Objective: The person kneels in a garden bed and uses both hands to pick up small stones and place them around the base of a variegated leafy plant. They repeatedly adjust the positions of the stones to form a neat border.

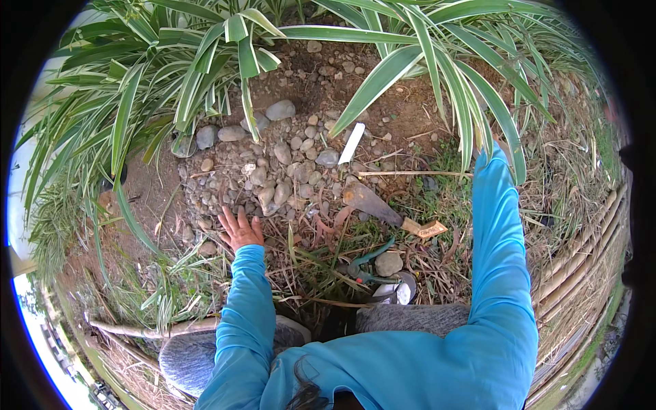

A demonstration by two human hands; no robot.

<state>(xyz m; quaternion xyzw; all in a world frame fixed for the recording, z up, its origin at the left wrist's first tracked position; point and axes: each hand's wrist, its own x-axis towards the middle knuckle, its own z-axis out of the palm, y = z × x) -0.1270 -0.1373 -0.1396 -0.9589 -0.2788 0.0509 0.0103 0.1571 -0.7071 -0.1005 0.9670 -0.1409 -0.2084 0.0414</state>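
My left hand [240,229] rests with its fingers spread on small stones [266,195] at the edge of a pebble patch. It holds nothing. My right arm reaches forward at the right into the striped leaves [456,89]. Those leaves cover most of my right hand [503,144], so its fingers are hidden. Between my arms lies a rusty flat blade [371,202] with a light wooden handle [424,229]. Closer to my knees, green-handled pruning shears [369,262] lie beside a round stone [389,264] and my shoe.
Striped-leaf plants [198,68] arch over the soil at the far side. A white strip [352,143] lies on the pebbles near several larger stones [280,110]. A thin dry stalk [413,173] lies across the ground. Bamboo poles [581,246] line the right side, with dry grass about.
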